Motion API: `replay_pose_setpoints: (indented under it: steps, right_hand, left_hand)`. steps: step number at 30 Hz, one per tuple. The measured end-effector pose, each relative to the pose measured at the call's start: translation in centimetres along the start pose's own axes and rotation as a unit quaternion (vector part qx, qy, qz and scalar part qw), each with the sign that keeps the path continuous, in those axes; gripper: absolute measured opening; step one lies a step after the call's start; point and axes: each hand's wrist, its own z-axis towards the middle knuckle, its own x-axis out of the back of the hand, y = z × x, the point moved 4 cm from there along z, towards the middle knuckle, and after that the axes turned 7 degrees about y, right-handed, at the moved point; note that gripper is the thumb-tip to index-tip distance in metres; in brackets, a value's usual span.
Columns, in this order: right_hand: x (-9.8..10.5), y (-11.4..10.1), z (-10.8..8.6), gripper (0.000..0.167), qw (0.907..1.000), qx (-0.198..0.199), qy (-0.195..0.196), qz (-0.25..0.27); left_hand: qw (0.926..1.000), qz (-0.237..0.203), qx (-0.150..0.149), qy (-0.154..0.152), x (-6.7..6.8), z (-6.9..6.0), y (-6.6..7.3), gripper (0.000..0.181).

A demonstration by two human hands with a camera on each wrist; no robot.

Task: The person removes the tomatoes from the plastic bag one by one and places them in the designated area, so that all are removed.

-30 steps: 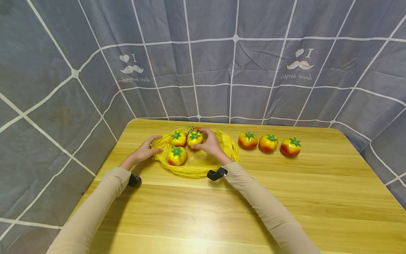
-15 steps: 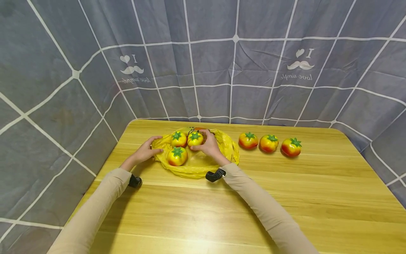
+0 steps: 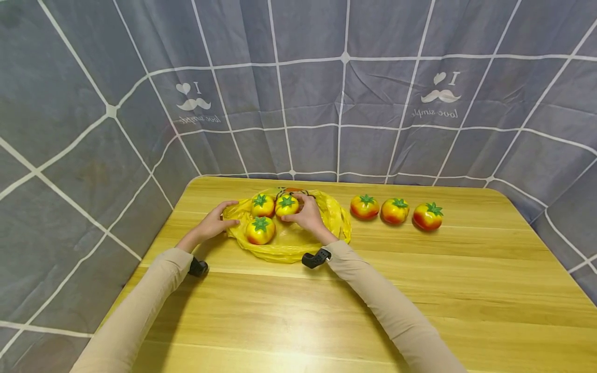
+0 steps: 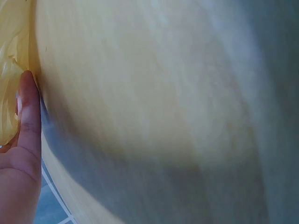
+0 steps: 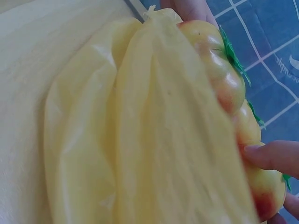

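Note:
A yellow plastic bag (image 3: pixel 298 241) lies spread on the table, with three yellow-red toy tomatoes on it. My right hand (image 3: pixel 308 215) grips the right-rear tomato (image 3: pixel 286 205), thumb on its near side and fingers round the far side. Beside that one sits another tomato (image 3: pixel 263 205), and the nearest tomato (image 3: pixel 260 230) lies in front. At the bag's left edge, my left hand (image 3: pixel 212 223) touches the plastic with thumb and fingers apart. In the left wrist view its thumb (image 4: pixel 30 112) is straight against the bag (image 4: pixel 10 60). Bag folds hide part of the tomatoes in the right wrist view.
To the right of the bag, three more tomatoes stand in a row: one near the bag (image 3: pixel 364 206), a middle tomato (image 3: pixel 394 210) and an outer tomato (image 3: pixel 427 215). The wooden table (image 3: pixel 289 316) is bordered by a grey checked curtain (image 3: pixel 312 93) behind and at the sides.
Both hands stay nearly in place. My right hand keeps its grip on the tomato and its wrist has shifted very slightly left; the bag's printed patch shows a little more behind it.

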Motion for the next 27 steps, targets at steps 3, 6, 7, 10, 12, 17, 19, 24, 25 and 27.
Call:
replay_pose_setpoints:
  steps: [3,6,7,10,12,17,19,24,25,27]
  right_hand:
    - [0.0,0.0,-0.1,0.071,1.0,0.001,0.0,-0.001]
    - [0.1,0.0,-0.2,0.069,1.0,0.005,0.001,-0.003]
    - [0.1,0.0,-0.3,0.069,1.0,0.006,0.002,-0.002]
    - [0.3,-0.1,-0.3,0.069,0.9999,0.009,0.005,-0.008]
    - [0.4,-0.2,-0.4,0.069,0.9999,0.01,0.007,-0.01]
    - [1.0,-0.4,-0.5,0.069,0.9996,0.018,0.015,-0.017]
    - [1.2,-0.6,-0.5,0.068,0.9995,0.025,0.016,-0.013]
    - [2.0,-1.2,-0.8,0.068,0.999,0.039,0.017,-0.013]
    - [2.2,-1.2,-0.9,0.068,0.999,0.038,0.017,-0.017]
    - [2.5,-1.3,-1.1,0.069,0.9988,0.04,0.017,-0.024]
  left_hand:
    - [1.0,0.003,0.001,0.0,0.0,0.0,0.1,0.066]
    - [1.0,0.005,0.001,0.001,0.0,0.0,0.0,0.066]
    - [1.0,0.005,0.002,0.001,0.0,0.0,0.1,0.066]
    - [1.0,0.007,0.004,0.001,0.0,-0.1,0.2,0.066]
    - [1.0,0.004,0.006,0.0,0.1,-0.3,0.7,0.065]
    - [1.0,0.001,0.006,-0.004,0.2,-1.5,3.1,0.062]
    - [1.0,0.004,0.005,-0.004,0.2,-1.8,3.7,0.061]
    - [1.0,-0.007,0.004,-0.003,0.0,-0.7,1.2,0.065]
    - [0.9999,-0.011,0.006,-0.004,-0.1,-0.4,0.7,0.066]
    - [0.9998,-0.015,0.01,-0.007,-0.1,-0.3,0.4,0.067]
